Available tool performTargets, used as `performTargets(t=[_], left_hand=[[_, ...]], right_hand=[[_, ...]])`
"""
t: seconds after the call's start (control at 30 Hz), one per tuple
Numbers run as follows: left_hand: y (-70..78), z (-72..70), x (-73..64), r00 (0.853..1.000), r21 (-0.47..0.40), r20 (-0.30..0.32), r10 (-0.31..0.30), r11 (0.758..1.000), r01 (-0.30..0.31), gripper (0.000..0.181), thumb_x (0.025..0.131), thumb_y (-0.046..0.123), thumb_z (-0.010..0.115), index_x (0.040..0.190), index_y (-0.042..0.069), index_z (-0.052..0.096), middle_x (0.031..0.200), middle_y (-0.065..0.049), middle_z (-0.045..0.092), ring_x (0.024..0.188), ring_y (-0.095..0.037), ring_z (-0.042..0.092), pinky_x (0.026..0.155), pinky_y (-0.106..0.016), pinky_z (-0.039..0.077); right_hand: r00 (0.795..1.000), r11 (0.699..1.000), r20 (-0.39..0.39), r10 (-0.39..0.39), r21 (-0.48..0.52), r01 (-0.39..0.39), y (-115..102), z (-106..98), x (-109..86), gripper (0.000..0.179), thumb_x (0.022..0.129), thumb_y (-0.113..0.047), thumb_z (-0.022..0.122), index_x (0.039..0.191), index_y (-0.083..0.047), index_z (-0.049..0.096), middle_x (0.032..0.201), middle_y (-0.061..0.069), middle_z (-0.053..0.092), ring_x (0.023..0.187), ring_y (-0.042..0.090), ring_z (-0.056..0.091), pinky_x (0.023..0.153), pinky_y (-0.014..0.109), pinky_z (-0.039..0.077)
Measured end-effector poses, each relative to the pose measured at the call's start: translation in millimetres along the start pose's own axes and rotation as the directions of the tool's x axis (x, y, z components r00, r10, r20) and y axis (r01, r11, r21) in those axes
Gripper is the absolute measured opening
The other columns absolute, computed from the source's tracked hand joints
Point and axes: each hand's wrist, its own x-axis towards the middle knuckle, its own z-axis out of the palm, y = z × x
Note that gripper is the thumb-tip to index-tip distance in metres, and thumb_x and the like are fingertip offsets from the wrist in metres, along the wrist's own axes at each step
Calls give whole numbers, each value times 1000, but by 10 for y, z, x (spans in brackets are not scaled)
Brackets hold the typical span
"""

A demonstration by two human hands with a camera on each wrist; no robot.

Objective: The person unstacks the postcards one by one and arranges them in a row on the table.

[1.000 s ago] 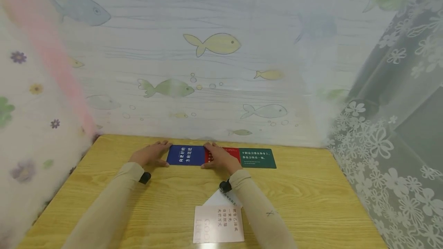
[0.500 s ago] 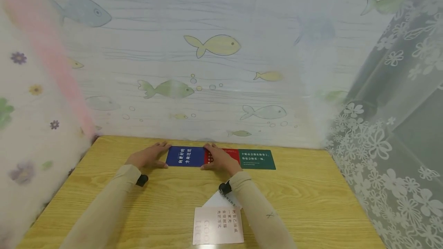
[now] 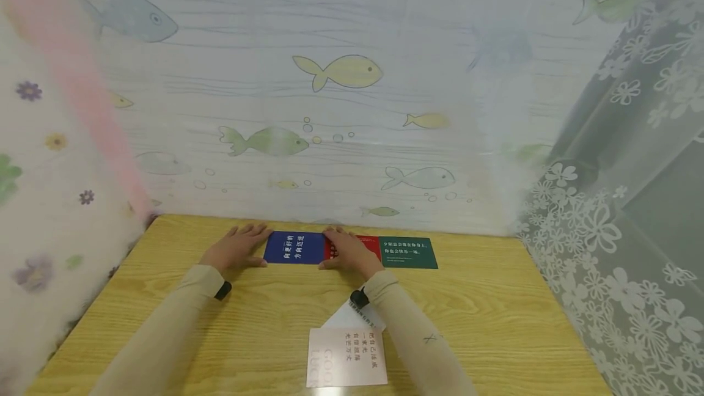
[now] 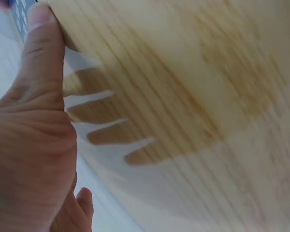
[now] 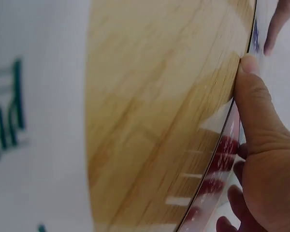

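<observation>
A blue card with white writing, a red card and a green card lie side by side in a row along the back of the wooden table. Fingers spread, my left hand rests at the blue card's left edge, its thumb at the lower corner. My right hand lies over the red card and hides much of it; its thumb and forefinger reach the seam with the blue card. In the right wrist view, that thumb touches the cards' near edge.
A pale pink card lies near the front of the table, overlapping a white card that my right wrist partly covers. Behind the table hangs a fish-print curtain. Lace with white flowers hangs at the right.
The fingers of my left hand have spread a little flatter beside the blue card. My right hand and the row of cards look nearly unchanged.
</observation>
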Motion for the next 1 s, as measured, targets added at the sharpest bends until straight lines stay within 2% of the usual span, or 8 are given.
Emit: performTargets(t=[0.2, 0.33, 0.43, 0.53, 0.67, 0.8, 0.87, 1.0], left_hand=[[124, -14, -21, 997, 99, -69, 33, 995, -26, 77, 94, 39, 71, 155, 3, 40, 161, -23, 34, 148, -49, 30, 120, -68, 23], [256, -16, -59, 997, 111, -73, 18, 994, -10, 74, 96, 35, 70, 157, 6, 39, 162, -22, 34, 148, -47, 31, 120, -67, 24], [379, 18, -145, 996, 85, -83, 37, 996, -29, 74, 96, 32, 70, 157, 7, 37, 161, -22, 35, 148, -48, 31, 120, -68, 24], [520, 85, -287, 986, 34, -128, 102, 995, -99, 74, 95, 30, 71, 157, 6, 39, 161, -22, 36, 149, -48, 28, 120, -68, 22], [727, 213, -483, 951, 4, -221, 218, 975, -222, 74, 92, 29, 76, 154, 4, 44, 157, -21, 43, 150, -46, 28, 120, -68, 21], [986, 299, -676, 928, -37, -275, 250, 962, -270, 75, 88, 29, 79, 151, 4, 48, 155, -18, 48, 149, -43, 32, 121, -65, 22], [1117, 342, -770, 926, -42, -286, 247, 962, -269, 75, 88, 32, 79, 150, 3, 49, 154, -17, 49, 149, -42, 34, 123, -61, 21], [1376, 441, -955, 930, -46, -264, 255, 960, -277, 76, 91, 42, 73, 152, 4, 47, 157, -15, 46, 150, -39, 33, 129, -36, -3]], right_hand=[[1000, 990, -21, -18, -137, 15, -80, -20, -43, 90, 89, -45, 76, 159, -8, 34, 166, 9, 32, 155, 29, 24, 127, 51, 20], [998, 981, -42, -41, -189, 32, -149, -1, -133, 83, 94, -43, 71, 160, -12, 32, 168, 7, 27, 157, 27, 21, 128, 52, 15], [996, 988, -61, -69, -143, 59, -177, 23, -259, 76, 97, -39, 67, 160, -12, 33, 169, 6, 24, 158, 27, 17, 128, 53, 11], [990, 993, -93, -108, -54, 103, -188, 33, -450, 70, 99, -35, 66, 158, -11, 38, 168, 8, 26, 158, 27, 16, 128, 54, 10], [982, 989, -129, -140, 34, 145, -162, 40, -807, 66, 99, -32, 67, 155, -10, 42, 166, 9, 31, 158, 29, 15, 128, 54, 10], [987, 987, -102, -128, 86, 137, -107, 63, -1179, 68, 98, -34, 68, 156, -10, 41, 167, 10, 29, 158, 29, 13, 128, 54, 11], [991, 986, -71, -116, 112, 123, -89, 73, -1342, 70, 97, -34, 69, 157, -10, 40, 168, 10, 27, 158, 30, 11, 128, 55, 12], [996, 985, -2, -90, 149, 89, -88, 99, -1646, 74, 96, -37, 70, 157, -9, 39, 168, 11, 25, 158, 33, 13, 126, 58, 15]])
